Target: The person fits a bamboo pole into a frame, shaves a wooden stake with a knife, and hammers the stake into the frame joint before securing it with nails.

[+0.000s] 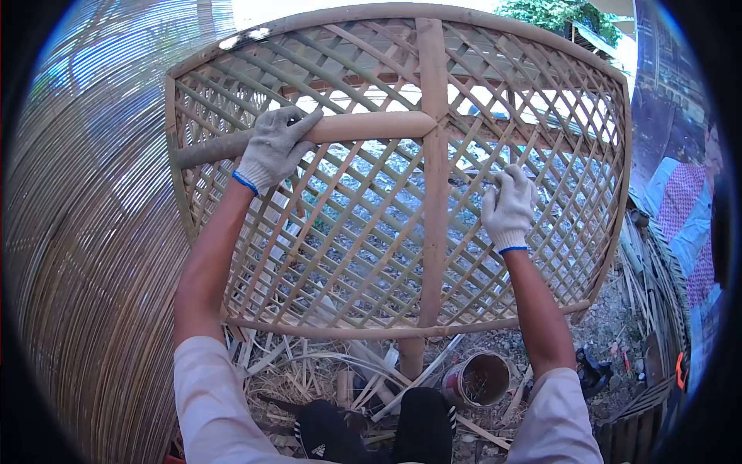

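Note:
A large lattice panel (371, 220) of crossed bamboo strips, framed with rounded bamboo, stands upright before me. A vertical bamboo post (434, 232) divides it. My left hand (274, 147), in a white knit glove with a blue cuff, is closed over a horizontal bamboo pole (371, 126). That pole's pointed right end meets the post; its left part is darker. To the right of the post, my right hand (510, 203), gloved the same way, is at the lattice with curled fingers. Whatever lies within those fingers is hidden.
A curved slatted bamboo screen (93, 232) rises at the left. Below the panel, a bucket (485, 379) stands among bamboo offcuts (309, 371) and shavings, near my knees. Stacked strips (657, 286) and a printed sheet (680, 201) are at the right.

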Action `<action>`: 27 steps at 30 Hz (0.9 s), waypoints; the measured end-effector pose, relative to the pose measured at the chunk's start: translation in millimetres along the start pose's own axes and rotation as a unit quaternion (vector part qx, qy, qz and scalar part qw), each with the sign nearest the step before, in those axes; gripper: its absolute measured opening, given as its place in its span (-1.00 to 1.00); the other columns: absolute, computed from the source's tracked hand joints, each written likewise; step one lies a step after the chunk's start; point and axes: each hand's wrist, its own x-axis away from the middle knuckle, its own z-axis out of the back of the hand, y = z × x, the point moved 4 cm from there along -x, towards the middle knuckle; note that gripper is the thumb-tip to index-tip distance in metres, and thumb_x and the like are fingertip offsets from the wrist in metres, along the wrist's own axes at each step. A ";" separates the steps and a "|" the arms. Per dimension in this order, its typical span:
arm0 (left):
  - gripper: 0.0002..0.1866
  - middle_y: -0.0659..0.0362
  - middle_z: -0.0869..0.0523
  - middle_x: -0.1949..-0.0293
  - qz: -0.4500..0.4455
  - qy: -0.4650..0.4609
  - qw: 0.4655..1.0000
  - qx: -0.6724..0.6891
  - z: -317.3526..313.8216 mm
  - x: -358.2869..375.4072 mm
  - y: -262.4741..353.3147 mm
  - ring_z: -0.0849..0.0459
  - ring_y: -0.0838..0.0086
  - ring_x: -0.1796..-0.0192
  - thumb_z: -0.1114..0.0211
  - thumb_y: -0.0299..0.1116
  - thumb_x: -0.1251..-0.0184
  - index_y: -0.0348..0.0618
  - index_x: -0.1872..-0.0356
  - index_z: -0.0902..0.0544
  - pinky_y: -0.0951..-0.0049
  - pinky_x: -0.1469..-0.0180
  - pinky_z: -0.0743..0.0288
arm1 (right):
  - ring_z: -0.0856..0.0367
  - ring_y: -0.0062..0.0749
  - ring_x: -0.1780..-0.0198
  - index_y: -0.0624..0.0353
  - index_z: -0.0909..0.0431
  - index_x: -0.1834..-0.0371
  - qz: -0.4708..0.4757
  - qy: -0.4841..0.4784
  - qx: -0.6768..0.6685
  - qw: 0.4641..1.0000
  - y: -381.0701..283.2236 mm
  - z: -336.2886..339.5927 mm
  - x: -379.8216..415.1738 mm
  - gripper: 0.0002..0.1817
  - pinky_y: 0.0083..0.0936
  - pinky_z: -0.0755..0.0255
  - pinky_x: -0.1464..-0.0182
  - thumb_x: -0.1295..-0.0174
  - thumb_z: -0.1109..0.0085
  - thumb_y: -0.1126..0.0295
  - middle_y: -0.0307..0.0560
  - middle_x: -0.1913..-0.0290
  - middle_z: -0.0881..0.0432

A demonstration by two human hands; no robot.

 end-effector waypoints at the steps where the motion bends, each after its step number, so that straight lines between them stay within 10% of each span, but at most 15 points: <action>1: -0.32 0.06 -0.56 -0.23 0.001 0.006 1.000 -0.001 -0.3 0.4 1.5 -0.50 0.09 -0.30 -0.41 -0.16 -0.42 0.21 -0.57 -0.53 -0.01 -0.46 -0.31 | -0.50 0.03 -0.24 0.13 -0.65 0.02 0.001 0.002 0.001 1.000 -0.2 0.2 0.4 -0.72 0.00 -0.26 -0.43 -0.22 -0.31 0.34 -0.08 -0.26 -0.56; 27: -0.58 0.13 -0.63 -0.03 0.070 0.166 0.984 0.010 -19.4 0.3 11.7 -0.56 0.12 -0.15 -0.41 -0.08 -0.48 0.17 -0.31 -0.75 -0.06 -0.36 -0.32 | -0.48 0.04 -0.24 0.12 -0.64 -0.01 -0.020 -0.015 -0.009 1.000 -3.9 1.5 -0.9 -0.71 0.01 -0.27 -0.39 -0.22 -0.32 0.37 -0.08 -0.23 -0.55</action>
